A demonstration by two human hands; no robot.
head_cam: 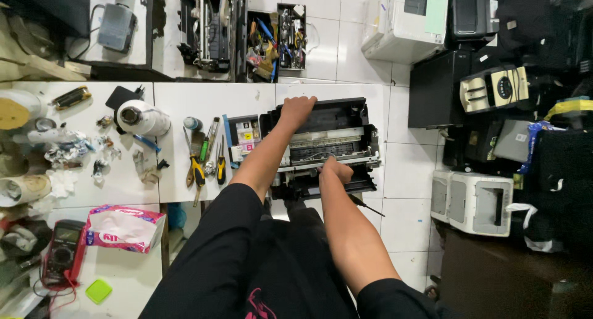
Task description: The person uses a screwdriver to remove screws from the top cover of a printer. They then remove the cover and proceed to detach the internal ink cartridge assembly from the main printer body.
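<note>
Here an opened black printer point(333, 143) with its cover off sits at the right end of the white surface point(185, 100), just in front of the person's lap. The left hand point(297, 109) reaches to the far left corner of the printer and lies curled over its top edge, fingers wrapped on the rim. The right hand point(336, 170) rests at the near front edge of the printer, closed into a loose fist; whether it grips anything there cannot be told. Just left of the printer lies a small tray of ink cartridges point(245, 137), and beyond that a row of screwdrivers and pliers point(204, 161). Farther left stand a roll of white tape point(141, 117) and crumpled tissue scraps point(68, 149). On the near left are a pink tissue pack point(123, 228) and a multimeter point(63, 252). To the right, on the tiled floor point(407, 171), stand several other printers point(472, 201), white and black.
</note>
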